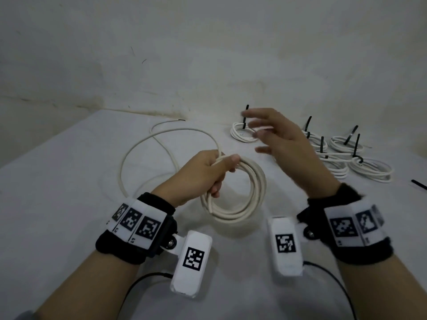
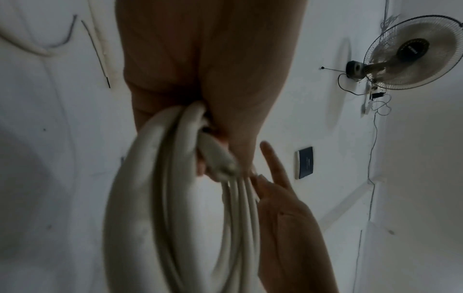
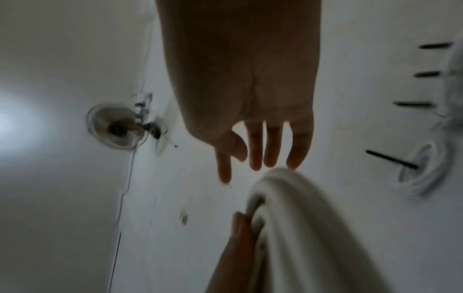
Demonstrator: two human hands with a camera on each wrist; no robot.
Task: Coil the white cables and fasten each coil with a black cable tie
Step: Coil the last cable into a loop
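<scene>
My left hand (image 1: 208, 172) grips a coil of white cable (image 1: 242, 204) above the table, thumb pressed over the loops; the left wrist view shows the same coil (image 2: 160, 198) hanging from the fist. A loose length of the cable (image 1: 147, 144) trails left and back across the table. My right hand (image 1: 272, 135) hovers open and blurred just right of the coil, fingers spread, holding nothing; in the right wrist view its fingers (image 3: 260, 146) hang above the coil (image 3: 300, 218). A tied coil (image 1: 242, 132) with a black cable tie (image 1: 245, 116) lies behind the right hand.
Several more tied coils (image 1: 369, 169) with upright black ties lie on the table (image 1: 69, 204) at the right. A loose black tie (image 1: 418, 184) lies near the right edge. A white wall stands close behind. A wall fan (image 2: 411, 51) shows in the wrist views.
</scene>
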